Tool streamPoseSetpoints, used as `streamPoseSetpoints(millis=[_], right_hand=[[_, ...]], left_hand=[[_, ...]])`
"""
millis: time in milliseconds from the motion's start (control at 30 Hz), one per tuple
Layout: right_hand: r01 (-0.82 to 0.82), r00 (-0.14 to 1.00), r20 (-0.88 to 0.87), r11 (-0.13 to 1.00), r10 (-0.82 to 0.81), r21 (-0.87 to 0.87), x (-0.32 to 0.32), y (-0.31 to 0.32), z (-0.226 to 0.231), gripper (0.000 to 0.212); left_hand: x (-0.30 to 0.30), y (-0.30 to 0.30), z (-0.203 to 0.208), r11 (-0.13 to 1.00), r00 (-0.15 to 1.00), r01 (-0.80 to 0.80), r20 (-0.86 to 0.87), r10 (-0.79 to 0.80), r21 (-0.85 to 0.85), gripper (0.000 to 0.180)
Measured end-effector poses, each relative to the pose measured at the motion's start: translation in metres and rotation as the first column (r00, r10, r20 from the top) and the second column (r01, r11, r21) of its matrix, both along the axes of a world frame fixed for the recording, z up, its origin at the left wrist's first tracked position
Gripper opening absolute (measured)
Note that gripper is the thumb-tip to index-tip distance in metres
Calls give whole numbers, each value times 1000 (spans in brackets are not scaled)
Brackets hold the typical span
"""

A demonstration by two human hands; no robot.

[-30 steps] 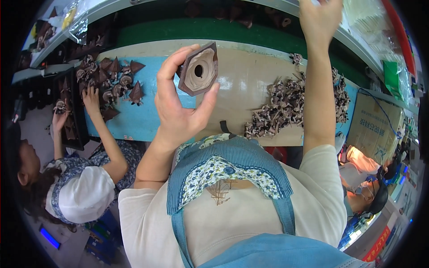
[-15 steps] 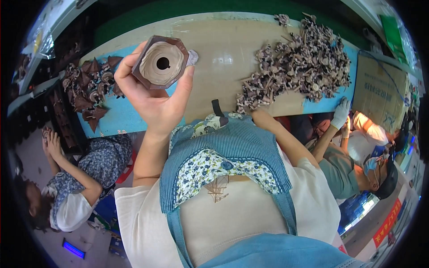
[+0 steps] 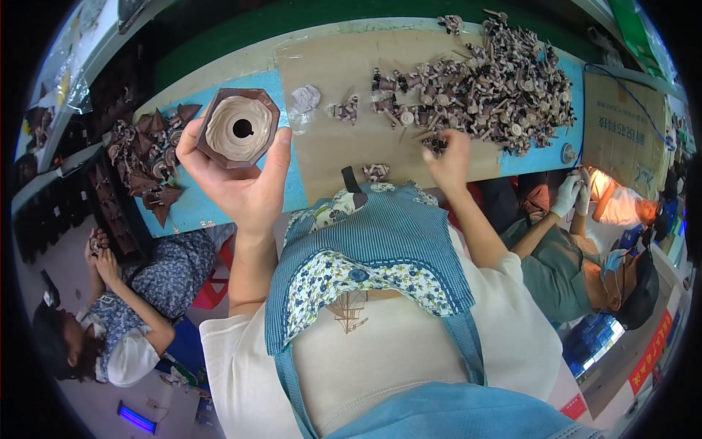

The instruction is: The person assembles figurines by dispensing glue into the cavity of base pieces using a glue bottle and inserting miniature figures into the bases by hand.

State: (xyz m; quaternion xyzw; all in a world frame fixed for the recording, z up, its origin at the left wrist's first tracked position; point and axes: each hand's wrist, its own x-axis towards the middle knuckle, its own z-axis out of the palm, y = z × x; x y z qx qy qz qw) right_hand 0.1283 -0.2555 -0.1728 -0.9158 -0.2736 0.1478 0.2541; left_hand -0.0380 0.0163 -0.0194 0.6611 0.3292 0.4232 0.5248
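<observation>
Hexagonal brown shell (image 3: 240, 128) (cream face, centre hole) gripped in left hand (image 3: 238, 183). Right hand (image 3: 446, 154) at 3 o'clock, pinching a small part from the pile of small parts (image 3: 497, 88) on the table (image 3: 351, 146).

The octagonal wooden housing (image 3: 239, 129) in the left hand (image 3: 238, 183) is dark reddish brown at its rim, with a pale cream, ringed face and a black centre hole. Behind that hand the counter (image 3: 183, 212) is bright blue, and beyond the right hand (image 3: 447, 157) it turns to a tan sheet (image 3: 329, 146). Just past the right hand's fingers lies a heap of small parts (image 3: 482, 88), mixed dark brown and pale beige. Left of the left hand, a pile of pointed wooden pieces (image 3: 146, 161) is dark brown. Below both hands, the apron (image 3: 373, 249) is blue with fine stripes and a white panel of blue flowers.
</observation>
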Motion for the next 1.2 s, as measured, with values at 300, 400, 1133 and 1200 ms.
streamPoseSetpoints(millis=[300, 400, 1133, 1200], right_hand=[[115, 993, -3, 979, -117, -170, -3, 10, -28, 123], [-30, 999, -41, 998, 28, -58, -11, 41, -40, 121], [-539, 834, -67, 834, 548, 119, -27, 144, -47, 39], [-446, 844, -200, 858, 498, 255, -29, 136, -45, 36]], left_hand=[[3, 7, 0, 998, 998, 19, 68, -16, -53, 73], [7, 8, -2, 995, 998, 49, 51, -45, -86, 73], [33, 10, 18, 947, 951, 98, 253, -180, 305, 72], [37, 12, 21, 934, 948, 46, 280, -153, 354, 73]])
